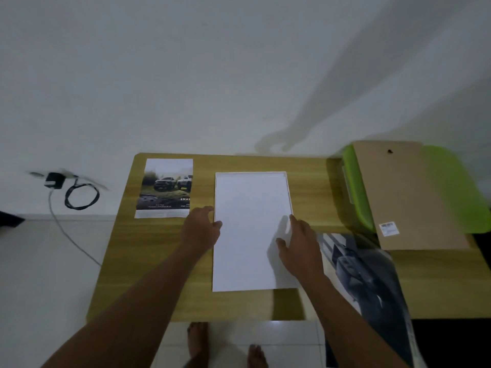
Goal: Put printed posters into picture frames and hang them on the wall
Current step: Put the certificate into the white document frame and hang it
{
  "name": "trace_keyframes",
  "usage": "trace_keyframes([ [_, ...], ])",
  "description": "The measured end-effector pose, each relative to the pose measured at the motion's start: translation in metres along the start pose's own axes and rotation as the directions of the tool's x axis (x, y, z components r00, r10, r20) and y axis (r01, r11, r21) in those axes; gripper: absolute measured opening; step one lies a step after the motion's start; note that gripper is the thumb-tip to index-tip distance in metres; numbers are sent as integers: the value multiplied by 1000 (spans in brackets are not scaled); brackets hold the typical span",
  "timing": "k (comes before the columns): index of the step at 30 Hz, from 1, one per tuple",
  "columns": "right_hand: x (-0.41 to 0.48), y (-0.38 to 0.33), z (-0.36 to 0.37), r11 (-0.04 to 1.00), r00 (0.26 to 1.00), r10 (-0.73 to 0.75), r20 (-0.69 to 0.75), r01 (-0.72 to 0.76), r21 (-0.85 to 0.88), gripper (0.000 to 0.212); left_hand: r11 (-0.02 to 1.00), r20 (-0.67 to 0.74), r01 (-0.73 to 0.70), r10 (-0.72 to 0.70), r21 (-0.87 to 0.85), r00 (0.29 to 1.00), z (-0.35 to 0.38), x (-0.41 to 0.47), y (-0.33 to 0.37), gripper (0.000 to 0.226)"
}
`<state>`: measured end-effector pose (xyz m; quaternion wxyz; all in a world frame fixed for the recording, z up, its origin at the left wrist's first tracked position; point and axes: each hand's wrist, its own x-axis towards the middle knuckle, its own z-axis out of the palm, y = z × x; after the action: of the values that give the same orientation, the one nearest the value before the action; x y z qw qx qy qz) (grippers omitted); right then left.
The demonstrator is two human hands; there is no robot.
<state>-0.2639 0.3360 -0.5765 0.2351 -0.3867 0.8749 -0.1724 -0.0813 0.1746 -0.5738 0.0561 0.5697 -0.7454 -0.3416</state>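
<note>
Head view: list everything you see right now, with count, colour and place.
Table: 1, light wood, against the wall.
Truck poster: 1, green-grey, table's far left.
White sheet: 1, white, table centre.
Dark poster: 1, blue-grey, table's right, overhanging near edge.
Brown board: 1, brown, on green tray.
Green tray: 1, lime, far right.
Charger with cable: 1, black, left of table.
Feet: 2, bare, floor.
Left hand: sheet's left edge.
Right hand: on sheet's right side.

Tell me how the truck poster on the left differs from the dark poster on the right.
The truck poster lies wholly on the table; the dark poster overhangs its near edge. The truck poster shows pale sky and greenery; the dark poster is mostly blue-black. Both lie print side up.
</note>
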Motion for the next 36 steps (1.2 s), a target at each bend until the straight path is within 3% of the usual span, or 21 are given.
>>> trace_keyframes([
  [4,6,12,10,949,970,-180,163,216,-232,73,985,56,-91,84,145,995,13,-1,-5,72],
  [8,12,22,20,923,963,-180,201,236,-303,74,968,70,-94,80,232,994,20,2,-3,76],
  [15,26,22,28,932,975,-179,133,212,-294,73,967,10,-111,112,228,994,28,6,-4,76],
  [20,29,26,26,944,969,-214,125,237,-229,75,923,61,-179,168,341,984,31,3,-9,87],
  [28,21,36,11,940,944,-262,200,297,-170,80,909,53,-193,187,369,981,31,2,-1,86],
  [33,13,45,13,929,914,-270,303,330,-167,90,860,193,-323,266,394,945,31,-20,-17,94],
  [36,7,43,15,933,913,-261,315,322,-161,90,838,209,-346,282,421,936,32,-27,-26,94],
])
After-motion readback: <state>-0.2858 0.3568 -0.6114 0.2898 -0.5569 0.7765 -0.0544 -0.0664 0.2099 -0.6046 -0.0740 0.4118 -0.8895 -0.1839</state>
